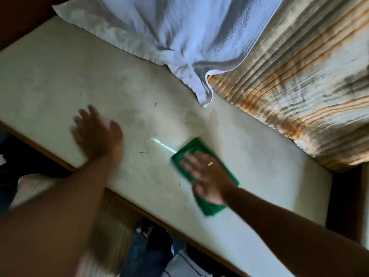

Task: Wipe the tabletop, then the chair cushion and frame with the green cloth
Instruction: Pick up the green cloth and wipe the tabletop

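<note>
A folded green cloth (185, 151) lies flat on the pale cream tabletop (60, 80), right of its middle. My right hand (207, 174) presses down on the cloth with fingers spread, a ring on one finger, and hides the cloth's middle. My left hand (97, 134) rests palm down on the tabletop near its front edge, fingers apart, blurred, holding nothing. No chair or cushion can be made out.
A white towel (169, 35) hangs down onto the far side of the tabletop. A striped orange and grey curtain (299, 80) drapes over its far right part. The brown wooden front edge (151, 214) runs diagonally, with dark clutter below it.
</note>
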Action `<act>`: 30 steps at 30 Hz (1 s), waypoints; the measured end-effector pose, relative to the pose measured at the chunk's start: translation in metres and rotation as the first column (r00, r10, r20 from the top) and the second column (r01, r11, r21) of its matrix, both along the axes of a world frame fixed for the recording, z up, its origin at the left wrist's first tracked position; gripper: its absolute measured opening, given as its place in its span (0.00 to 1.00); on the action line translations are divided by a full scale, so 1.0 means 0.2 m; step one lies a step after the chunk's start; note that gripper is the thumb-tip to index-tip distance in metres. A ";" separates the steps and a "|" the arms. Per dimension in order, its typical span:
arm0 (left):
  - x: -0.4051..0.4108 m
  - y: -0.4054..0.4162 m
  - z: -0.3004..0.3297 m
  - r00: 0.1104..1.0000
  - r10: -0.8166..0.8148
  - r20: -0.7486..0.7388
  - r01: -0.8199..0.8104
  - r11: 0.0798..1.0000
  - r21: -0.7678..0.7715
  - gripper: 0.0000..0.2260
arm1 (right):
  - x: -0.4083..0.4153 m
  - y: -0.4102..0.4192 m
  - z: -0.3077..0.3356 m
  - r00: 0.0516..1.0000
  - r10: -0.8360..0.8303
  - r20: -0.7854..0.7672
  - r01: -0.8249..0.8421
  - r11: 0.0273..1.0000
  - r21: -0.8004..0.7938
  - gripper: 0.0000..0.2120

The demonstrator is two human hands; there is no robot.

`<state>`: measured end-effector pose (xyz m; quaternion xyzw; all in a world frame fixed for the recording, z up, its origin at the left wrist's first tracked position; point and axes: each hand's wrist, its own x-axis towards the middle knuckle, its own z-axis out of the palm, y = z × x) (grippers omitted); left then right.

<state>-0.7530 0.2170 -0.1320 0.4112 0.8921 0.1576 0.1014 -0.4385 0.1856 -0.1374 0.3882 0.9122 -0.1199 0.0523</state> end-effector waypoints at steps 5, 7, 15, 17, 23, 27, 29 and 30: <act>-0.54 0.15 -0.09 0.987 -0.077 -0.140 0.048 0.979 -0.197 0.34 | 0.33 0.33 0.04 0.657 -0.751 0.067 0.750 0.660 0.045 0.31; -0.58 0.15 -0.15 0.985 -0.095 -0.142 0.065 0.977 -0.205 0.35 | 0.23 0.21 0.00 0.647 -0.757 0.092 0.755 0.653 0.067 0.31; -0.61 0.15 -0.26 0.984 -0.092 -0.150 0.079 0.993 -0.087 0.34 | -0.42 -0.04 -0.03 0.994 0.094 0.052 -0.091 0.995 -0.044 0.32; -0.61 0.16 -0.25 0.985 -0.087 -0.150 0.073 0.992 -0.100 0.34 | -0.52 0.25 -0.03 0.996 0.066 0.068 -0.065 0.998 -0.010 0.33; -0.60 0.14 -0.22 0.982 -0.099 -0.160 0.078 0.988 -0.137 0.34 | -0.60 0.68 -0.02 0.878 -0.477 0.040 0.476 0.879 0.023 0.32; -0.59 0.16 -0.21 0.984 -0.100 -0.150 0.076 0.984 -0.159 0.34 | -0.41 0.02 -0.04 0.996 0.001 0.094 0.004 0.999 -0.052 0.36; -0.59 0.15 -0.21 0.983 -0.100 -0.156 0.076 0.985 -0.153 0.33 | -0.25 -0.12 -0.03 0.980 0.180 0.079 -0.175 0.982 -0.069 0.37; -0.59 0.15 -0.22 0.982 -0.098 -0.160 0.073 0.986 -0.151 0.33 | -0.19 -0.08 -0.02 0.966 0.252 0.058 -0.248 0.967 -0.063 0.37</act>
